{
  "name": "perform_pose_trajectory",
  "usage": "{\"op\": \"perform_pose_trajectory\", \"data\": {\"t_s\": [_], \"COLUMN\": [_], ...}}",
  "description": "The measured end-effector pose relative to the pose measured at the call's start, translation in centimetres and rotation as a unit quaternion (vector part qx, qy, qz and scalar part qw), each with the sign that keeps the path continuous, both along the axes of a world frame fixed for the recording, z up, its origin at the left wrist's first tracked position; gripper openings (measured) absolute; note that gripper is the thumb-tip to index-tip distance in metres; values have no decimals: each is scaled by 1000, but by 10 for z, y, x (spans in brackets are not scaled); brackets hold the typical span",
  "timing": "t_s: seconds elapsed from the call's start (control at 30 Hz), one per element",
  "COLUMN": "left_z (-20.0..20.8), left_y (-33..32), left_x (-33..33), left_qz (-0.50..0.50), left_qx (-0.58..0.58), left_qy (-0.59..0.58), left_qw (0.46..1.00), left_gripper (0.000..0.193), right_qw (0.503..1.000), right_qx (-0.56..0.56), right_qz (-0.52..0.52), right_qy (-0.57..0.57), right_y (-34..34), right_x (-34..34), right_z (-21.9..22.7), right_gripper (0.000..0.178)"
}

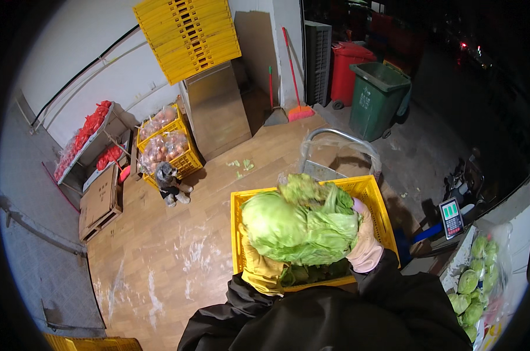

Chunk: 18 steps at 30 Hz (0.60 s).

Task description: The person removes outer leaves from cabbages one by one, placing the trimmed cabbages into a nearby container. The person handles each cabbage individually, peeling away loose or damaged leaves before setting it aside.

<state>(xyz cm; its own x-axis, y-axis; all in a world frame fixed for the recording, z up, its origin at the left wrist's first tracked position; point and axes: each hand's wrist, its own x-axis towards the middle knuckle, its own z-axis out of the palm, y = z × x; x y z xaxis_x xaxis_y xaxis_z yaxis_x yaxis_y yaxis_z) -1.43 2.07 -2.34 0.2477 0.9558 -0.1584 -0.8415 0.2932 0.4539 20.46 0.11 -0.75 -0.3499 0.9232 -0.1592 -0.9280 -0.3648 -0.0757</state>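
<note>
1. Two gloved hands, left hand (263, 270) and right hand (365, 245), clasp one cabbage (300, 225) from either side, above the yellow crate (375, 202).
2. That crate holds dark leaves.
3. Two far crates (170, 149) hold bagged onions.
4. Two bins: red bin (348, 67), green bin (377, 96).

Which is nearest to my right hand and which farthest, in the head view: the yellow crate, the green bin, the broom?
From the right hand, on the cabbage:
1. Yellow crate, just beyond the hand.
2. Green bin, ahead, slightly right.
3. Broom, ahead-left by the wall; close to the bin's distance, hard to call.
</note>
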Motion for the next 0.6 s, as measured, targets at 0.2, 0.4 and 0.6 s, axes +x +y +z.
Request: {"op": "perform_pose_trajectory", "data": {"t_s": [0.2, 0.4, 0.6], "left_z": [-3, -2, 10], "left_y": [13, 9, -7], "left_x": [-14, -14, -4], "left_qz": [-34, -43, -87], "left_qx": [-6, -35, 11], "left_qy": [-65, 1, 29], "left_qw": [997, 998, 996], "left_gripper": [84, 74, 76], "right_qw": [916, 582, 430], "right_qx": [-68, 169, 420], "right_qz": [-9, 125, -166], "right_qy": [-395, -785, -782], "right_y": [-9, -6, 6], "right_x": [22, -2, -52], "right_z": [-75, -79, -19], "right_gripper": [55, 95, 82]}}
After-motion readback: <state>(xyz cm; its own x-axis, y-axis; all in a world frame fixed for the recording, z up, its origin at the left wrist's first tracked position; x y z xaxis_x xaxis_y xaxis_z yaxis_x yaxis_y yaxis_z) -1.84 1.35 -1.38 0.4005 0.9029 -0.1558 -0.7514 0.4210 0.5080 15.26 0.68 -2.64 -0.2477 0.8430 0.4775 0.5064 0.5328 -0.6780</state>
